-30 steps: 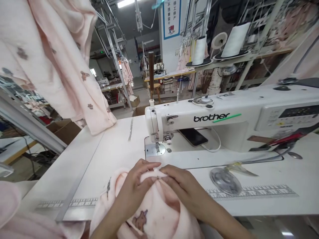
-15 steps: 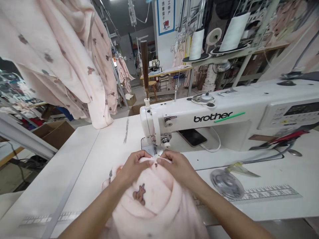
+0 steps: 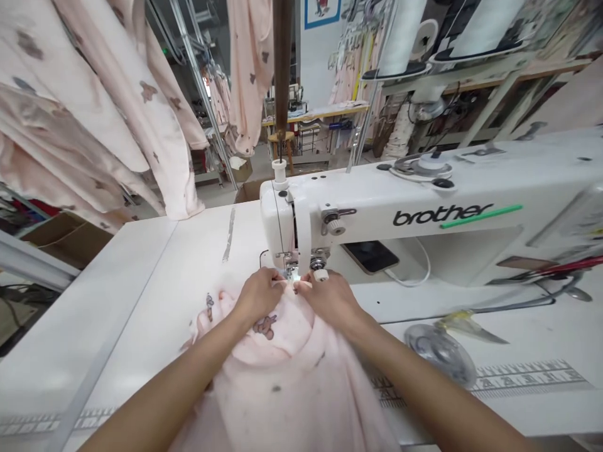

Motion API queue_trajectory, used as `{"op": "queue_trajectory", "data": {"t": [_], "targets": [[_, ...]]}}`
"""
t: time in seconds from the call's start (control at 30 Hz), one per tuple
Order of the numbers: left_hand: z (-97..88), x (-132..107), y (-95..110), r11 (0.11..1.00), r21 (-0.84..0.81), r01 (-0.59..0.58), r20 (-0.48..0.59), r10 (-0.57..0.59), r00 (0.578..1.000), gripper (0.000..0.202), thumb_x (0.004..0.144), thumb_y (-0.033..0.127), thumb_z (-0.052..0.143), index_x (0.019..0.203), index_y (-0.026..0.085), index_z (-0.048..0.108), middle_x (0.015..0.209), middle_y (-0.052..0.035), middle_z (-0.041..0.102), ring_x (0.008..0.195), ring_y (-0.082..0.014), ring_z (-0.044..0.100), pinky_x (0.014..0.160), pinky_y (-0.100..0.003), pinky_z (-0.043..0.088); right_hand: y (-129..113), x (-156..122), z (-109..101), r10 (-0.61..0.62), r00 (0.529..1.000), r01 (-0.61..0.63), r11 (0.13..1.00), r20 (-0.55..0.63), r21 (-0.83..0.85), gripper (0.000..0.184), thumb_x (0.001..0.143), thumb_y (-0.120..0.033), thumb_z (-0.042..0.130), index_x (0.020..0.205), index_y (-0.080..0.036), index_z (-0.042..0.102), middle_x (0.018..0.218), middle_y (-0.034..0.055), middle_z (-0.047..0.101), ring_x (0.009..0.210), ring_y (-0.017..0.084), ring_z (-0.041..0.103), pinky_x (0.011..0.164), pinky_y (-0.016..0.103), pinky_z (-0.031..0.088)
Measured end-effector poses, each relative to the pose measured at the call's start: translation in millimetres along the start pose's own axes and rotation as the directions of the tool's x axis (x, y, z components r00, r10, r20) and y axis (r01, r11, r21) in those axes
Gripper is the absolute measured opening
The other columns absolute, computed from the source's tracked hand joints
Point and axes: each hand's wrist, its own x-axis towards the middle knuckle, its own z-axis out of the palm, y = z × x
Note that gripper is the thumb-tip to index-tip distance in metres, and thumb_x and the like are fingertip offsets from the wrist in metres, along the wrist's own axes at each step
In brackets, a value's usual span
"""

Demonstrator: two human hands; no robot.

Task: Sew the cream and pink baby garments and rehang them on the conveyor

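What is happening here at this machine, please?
A person's left hand and right hand pinch a pale pink bear-print garment at the presser foot of a white Brother sewing machine. It rests on a white sewing table. More pink garments hang to the left.

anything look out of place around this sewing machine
One thing stands out: a smartphone lies under the arm of the white Brother sewing machine, with a white cable trailing from it. That's an odd spot, on the work surface close to the needle and the pink bear-print garment.
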Motion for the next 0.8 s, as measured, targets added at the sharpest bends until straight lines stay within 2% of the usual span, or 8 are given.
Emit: {"op": "queue_trajectory", "data": {"t": [0.2,0.37,0.57,0.8], "targets": [[0.3,7.3,4.1,1.0,0.027,0.01,-0.01,-0.01,1.0,0.017,0.077,0.02,0.047,0.085,0.014,0.062,0.084,-0.0071,0.066,0.08,-0.0211,0.059,0.065,-0.027,0.037,-1.6,0.9,-2.3,-0.013,1.0,0.012,0.998,-0.018,-0.059,0.015,0.08,-0.018,0.048,0.069,-0.019,0.058,0.07,0.0021,0.062,0.064,0.017,0.054,0.054,0.025,0.028],[0.5,6.9,2.5,0.999,0.03,-0.015,-0.018,0.016,1.0,0.019,0.077,0.017,0.046,0.088,0.014,0.062,0.093,-0.0082,0.066,0.087,-0.0212,0.059,0.068,-0.026,0.039,-2.7,-0.2,-4.1,-0.082,0.996,0.078,0.991,-0.028,-0.106,0.014,0.08,-0.016,0.049,0.07,-0.019,0.058,0.069,0.0026,0.06,0.068,0.018,0.054,0.052,0.026,0.024],[-0.6,7.7,2.2,0.999,0.047,-0.022,-0.034,0.023,0.999,0.017,0.077,0.017,0.047,0.086,0.015,0.062,0.093,-0.009,0.065,0.086,-0.0223,0.06,0.069,-0.028,0.039,-0.9,2.5,-0.1,-0.075,0.997,0.07,0.99,-0.035,-0.124,0.02,0.081,-0.015,0.047,0.064,-0.019,0.055,0.056,-0.0002,0.053,0.055,0.016,0.048,0.049,0.025,0.022],[-1.3,11.0,-0.7,0.998,0.035,-0.05,-0.012,0.051,0.999,0.018,0.077,0.016,0.048,0.088,0.015,0.063,0.097,-0.0094,0.065,0.091,-0.0226,0.059,0.072,-0.027,0.039,-4.3,1.2,-4.2,-0.081,0.996,0.077,0.991,-0.031,-0.112,0.021,0.081,-0.012,0.047,0.063,-0.018,0.055,0.065,0.0032,0.059,0.067,0.019,0.054,0.053,0.026,0.024]]}}
